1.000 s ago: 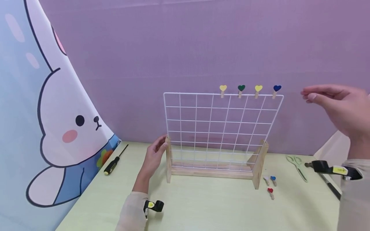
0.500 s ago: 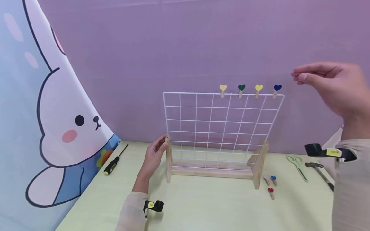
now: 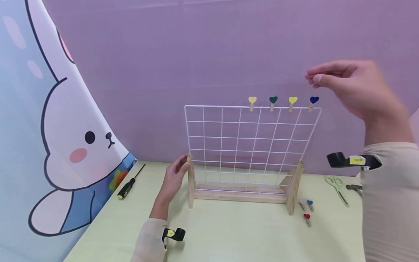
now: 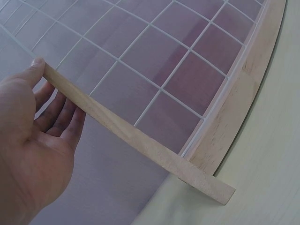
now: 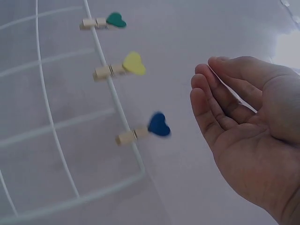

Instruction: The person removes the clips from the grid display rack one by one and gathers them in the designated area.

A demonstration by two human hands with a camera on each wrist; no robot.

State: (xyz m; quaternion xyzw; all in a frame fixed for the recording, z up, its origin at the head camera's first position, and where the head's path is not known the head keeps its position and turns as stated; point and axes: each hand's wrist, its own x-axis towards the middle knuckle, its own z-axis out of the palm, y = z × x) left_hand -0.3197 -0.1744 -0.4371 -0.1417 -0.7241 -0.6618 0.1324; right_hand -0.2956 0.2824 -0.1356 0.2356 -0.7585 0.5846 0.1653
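A white wire grid (image 3: 247, 138) stands upright in a wooden stand (image 3: 240, 197). My left hand (image 3: 173, 179) grips the top of the stand's left post (image 4: 136, 140), thumb on one side and fingers on the other. Along the grid's top wire sit heart clothespins: pale yellow (image 3: 252, 100), green (image 3: 273, 99), bright yellow (image 3: 292, 99) and dark blue (image 3: 314, 99). Above the right corner, apart from the clips, hovers my right hand (image 3: 353, 85). Its fingers are loosely bent with nothing seen in them; in the right wrist view, the blue clothespin (image 5: 158, 124) is closest.
Right of the stand lie three loose clothespins: white (image 3: 302, 204), blue (image 3: 310, 205) and red (image 3: 307, 219). Green scissors (image 3: 338, 190) and a hammer (image 3: 355, 188), partly behind my right sleeve, are farther right. A screwdriver (image 3: 130, 182) lies at left, beside a rabbit-print cloth (image 3: 82, 153).
My right hand has risen and moved left, from beside the grid to above its right corner. The sleeve now covers part of the hammer. My left hand stays on the post.
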